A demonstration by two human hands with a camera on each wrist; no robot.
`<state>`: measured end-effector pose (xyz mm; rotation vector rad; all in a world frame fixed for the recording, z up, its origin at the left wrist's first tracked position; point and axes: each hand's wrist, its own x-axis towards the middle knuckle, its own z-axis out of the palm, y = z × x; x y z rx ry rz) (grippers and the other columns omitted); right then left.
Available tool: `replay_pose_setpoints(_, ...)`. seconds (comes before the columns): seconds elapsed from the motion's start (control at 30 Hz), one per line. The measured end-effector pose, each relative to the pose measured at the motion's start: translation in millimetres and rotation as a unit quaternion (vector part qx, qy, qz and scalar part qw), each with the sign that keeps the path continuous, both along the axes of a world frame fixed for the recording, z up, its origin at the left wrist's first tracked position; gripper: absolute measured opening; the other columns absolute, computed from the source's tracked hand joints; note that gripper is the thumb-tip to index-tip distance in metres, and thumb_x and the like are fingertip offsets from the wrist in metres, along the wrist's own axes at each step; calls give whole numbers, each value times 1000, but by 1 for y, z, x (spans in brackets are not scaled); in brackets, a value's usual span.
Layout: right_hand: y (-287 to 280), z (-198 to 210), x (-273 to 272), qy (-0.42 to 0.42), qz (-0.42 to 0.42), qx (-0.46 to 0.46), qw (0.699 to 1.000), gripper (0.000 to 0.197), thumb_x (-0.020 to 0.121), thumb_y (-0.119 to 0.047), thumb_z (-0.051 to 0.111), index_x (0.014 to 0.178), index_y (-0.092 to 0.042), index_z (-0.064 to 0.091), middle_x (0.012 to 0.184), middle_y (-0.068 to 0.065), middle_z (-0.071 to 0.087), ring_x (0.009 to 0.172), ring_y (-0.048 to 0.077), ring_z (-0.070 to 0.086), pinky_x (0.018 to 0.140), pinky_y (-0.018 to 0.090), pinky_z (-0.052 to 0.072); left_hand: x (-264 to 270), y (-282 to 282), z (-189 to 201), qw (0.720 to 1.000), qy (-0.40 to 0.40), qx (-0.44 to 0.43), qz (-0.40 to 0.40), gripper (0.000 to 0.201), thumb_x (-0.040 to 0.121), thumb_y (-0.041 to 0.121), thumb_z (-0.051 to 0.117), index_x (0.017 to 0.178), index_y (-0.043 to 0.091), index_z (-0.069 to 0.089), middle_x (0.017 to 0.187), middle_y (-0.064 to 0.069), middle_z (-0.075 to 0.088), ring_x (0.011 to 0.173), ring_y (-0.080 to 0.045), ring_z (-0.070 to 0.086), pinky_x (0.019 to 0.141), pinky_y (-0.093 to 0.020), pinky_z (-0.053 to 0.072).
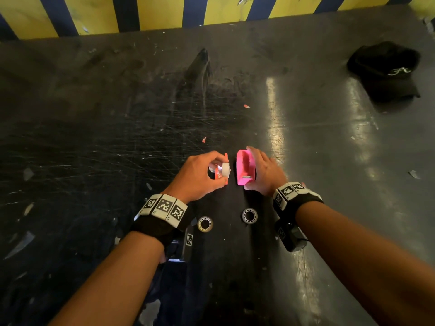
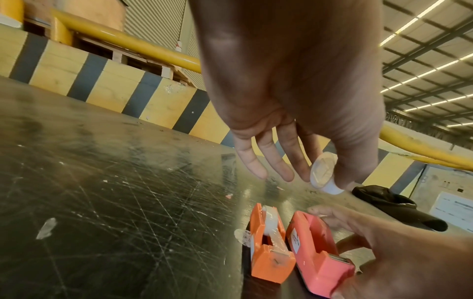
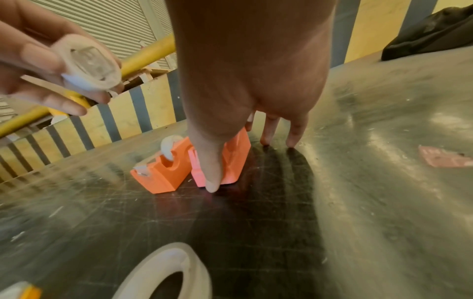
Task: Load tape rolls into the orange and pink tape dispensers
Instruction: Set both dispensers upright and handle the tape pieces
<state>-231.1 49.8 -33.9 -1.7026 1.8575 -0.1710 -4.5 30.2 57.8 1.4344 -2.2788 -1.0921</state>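
Note:
My left hand (image 1: pixel 222 171) pinches a small white spool (image 1: pixel 225 170) between thumb and forefinger, above the orange dispenser (image 2: pixel 268 248). That dispenser stands on the dark table with a white roll (image 2: pixel 270 219) in its well. Beside it on the right stands the pink dispenser (image 1: pixel 245 167), its well showing nothing inside. My right hand (image 1: pixel 249 168) grips it end to end, thumb (image 3: pixel 212 174) at the near end, while two other fingers touch the table. Two tape rolls lie near my wrists, one on the left (image 1: pixel 204 224) and one on the right (image 1: pixel 249 215).
A black cap (image 1: pixel 386 71) lies at the far right of the scratched table (image 1: pixel 117 137). A yellow and blue striped barrier (image 1: pixel 164 12) runs along the far edge. Small red scraps (image 1: pixel 246 106) and bits of tape litter the surface.

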Motion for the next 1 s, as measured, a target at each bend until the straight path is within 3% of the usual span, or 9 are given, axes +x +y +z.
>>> replay_pose_setpoints(0.1, 12, 13, 1, -42, -33, -40, 998, 117, 65, -40, 91, 159, -27, 23, 168, 9, 20, 152, 39, 28, 116, 61, 36, 0, 3, -3, 1000, 4, -2, 4, 47, 77, 18, 87, 119, 24, 68, 115, 11, 72, 101, -2, 67, 73, 1, 41)
replay_pose_setpoints(0.2, 20, 37, 1, -133, -39, -127, 982, 42, 84, -26, 80, 124, -26, 67, 139, 4, 54, 130, 20, 52, 109, 37, 42, -1, 4, -3, 1000, 9, 5, 7, 46, 77, 19, 86, 119, 25, 68, 112, 12, 72, 100, 0, 67, 72, 1, 41)
replay_pose_setpoints(0.27, 24, 53, 2, -196, -24, -112, 974, 15, 88, -25, 78, 99, -34, 74, 121, -7, 61, 111, 1, 56, 101, 31, 45, -2, 6, -2, 1000, 10, 9, 7, 45, 78, 18, 86, 118, 26, 68, 110, 14, 72, 100, 0, 67, 69, -1, 41)
replay_pose_setpoints(0.33, 28, 63, 3, -227, -13, -86, 970, 11, 88, -29, 79, 91, -38, 74, 117, -12, 61, 109, -5, 55, 96, 27, 45, -3, 8, -1, 1000, 10, 11, 6, 45, 77, 18, 86, 118, 25, 68, 110, 13, 73, 100, 0, 67, 71, -2, 39)
replay_pose_setpoints(0.47, 31, 67, 4, -238, -13, -70, 969, 8, 87, -28, 80, 95, -27, 81, 122, -8, 62, 114, -1, 54, 87, 16, 40, -5, 14, 0, 1000, 11, 17, 8, 44, 77, 18, 87, 116, 27, 69, 112, 10, 74, 102, -2, 67, 73, -7, 40)
replay_pose_setpoints(0.57, 33, 66, 6, -237, -6, -81, 968, 7, 87, -28, 80, 94, -26, 81, 118, -9, 65, 117, 4, 55, 86, 22, 41, -5, 18, 2, 1000, 10, 23, 8, 43, 77, 19, 86, 116, 28, 68, 113, 10, 73, 104, -3, 67, 75, -9, 40)
replay_pose_setpoints(0.73, 37, 62, 10, -235, 3, -76, 969, 5, 87, -23, 79, 92, -23, 81, 115, -10, 66, 107, -7, 54, 79, 13, 37, -4, 26, 4, 999, 9, 33, 8, 43, 79, 19, 86, 117, 28, 68, 114, 10, 72, 104, -1, 65, 73, -6, 39)
replay_pose_setpoints(0.93, 45, 64, 7, -232, -14, -33, 972, 3, 88, -23, 77, 86, -22, 75, 114, -3, 66, 108, 12, 62, 87, 26, 48, 0, 37, 2, 999, 2, 37, 14, 42, 78, 19, 85, 116, 25, 69, 113, 9, 71, 102, -2, 65, 76, -9, 44)
replay_pose_setpoints(1.0, 49, 65, 0, -223, -33, -21, 974, 5, 89, -21, 75, 84, -21, 73, 108, -1, 69, 103, 14, 66, 85, 25, 49, 2, 43, -4, 999, -23, 27, 18, 41, 75, 21, 86, 112, 25, 70, 109, 7, 70, 98, -6, 66, 83, -22, 55)
